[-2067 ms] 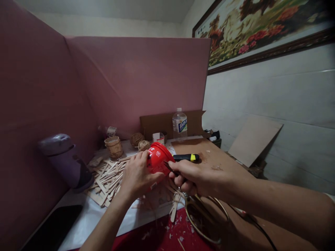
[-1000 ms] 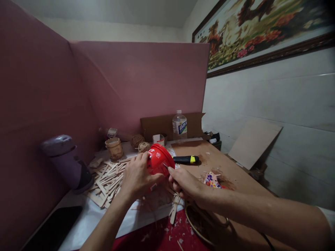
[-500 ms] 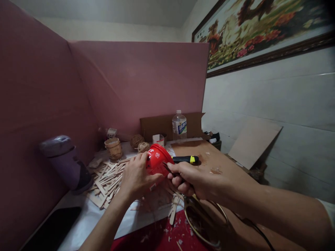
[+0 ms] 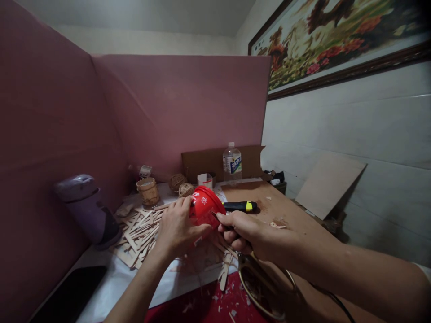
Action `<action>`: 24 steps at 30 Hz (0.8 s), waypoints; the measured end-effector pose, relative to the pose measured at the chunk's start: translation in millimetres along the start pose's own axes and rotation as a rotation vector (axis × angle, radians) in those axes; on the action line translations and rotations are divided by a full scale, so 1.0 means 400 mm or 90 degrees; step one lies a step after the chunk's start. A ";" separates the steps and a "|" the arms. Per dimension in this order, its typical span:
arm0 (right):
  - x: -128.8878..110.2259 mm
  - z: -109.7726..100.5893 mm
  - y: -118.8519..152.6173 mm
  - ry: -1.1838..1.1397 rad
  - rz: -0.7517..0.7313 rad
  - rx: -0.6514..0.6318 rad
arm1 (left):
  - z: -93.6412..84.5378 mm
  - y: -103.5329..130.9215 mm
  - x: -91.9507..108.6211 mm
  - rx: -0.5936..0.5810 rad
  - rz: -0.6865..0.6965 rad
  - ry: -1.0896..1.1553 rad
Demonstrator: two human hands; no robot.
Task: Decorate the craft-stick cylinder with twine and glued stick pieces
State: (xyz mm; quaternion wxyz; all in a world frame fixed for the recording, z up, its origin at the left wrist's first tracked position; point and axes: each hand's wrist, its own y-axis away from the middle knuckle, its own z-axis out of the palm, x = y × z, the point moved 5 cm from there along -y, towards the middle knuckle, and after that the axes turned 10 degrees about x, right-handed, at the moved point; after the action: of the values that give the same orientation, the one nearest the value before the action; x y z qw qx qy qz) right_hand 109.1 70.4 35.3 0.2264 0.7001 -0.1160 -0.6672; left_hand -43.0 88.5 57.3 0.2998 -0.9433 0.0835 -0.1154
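My left hand is closed round the side of a red plastic cup with white print, which lies tilted with its rim toward the right. Held by its blades in my closed right hand is a pair of scissors with gold loop handles hanging below the fist. A short length of blade sticks out past my right thumb and meets the cup's wall near the rim. Whether the tip goes through the plastic, I cannot tell.
Loose wooden craft sticks are heaped on the left. Behind stand a stick-covered cup, twine balls and a plastic bottle. A black-and-yellow utility knife lies beyond my right hand. A purple flask stands left, near a dark flat object.
My right hand has moved slightly in toward the cup, so less blade shows past the thumb. The left hand keeps its hold, and the whole view has shifted a little.
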 end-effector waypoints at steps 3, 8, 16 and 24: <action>0.008 0.001 -0.005 -0.001 0.011 -0.015 | 0.000 0.001 0.000 0.002 -0.003 0.000; 0.017 -0.001 -0.020 -0.006 0.005 -0.023 | 0.004 0.001 -0.002 0.006 0.000 -0.002; 0.020 0.007 -0.024 0.001 -0.022 -0.013 | 0.006 0.002 -0.006 0.006 -0.002 -0.002; 0.031 -0.011 -0.035 0.017 0.008 -0.046 | 0.008 0.000 -0.007 0.008 -0.005 -0.001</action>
State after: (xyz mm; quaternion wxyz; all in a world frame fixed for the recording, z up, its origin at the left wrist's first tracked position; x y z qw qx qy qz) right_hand 112.3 77.5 17.7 0.2574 0.6996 -0.0933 -0.6600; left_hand -44.6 91.1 54.3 0.3057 -0.9416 0.0790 -0.1166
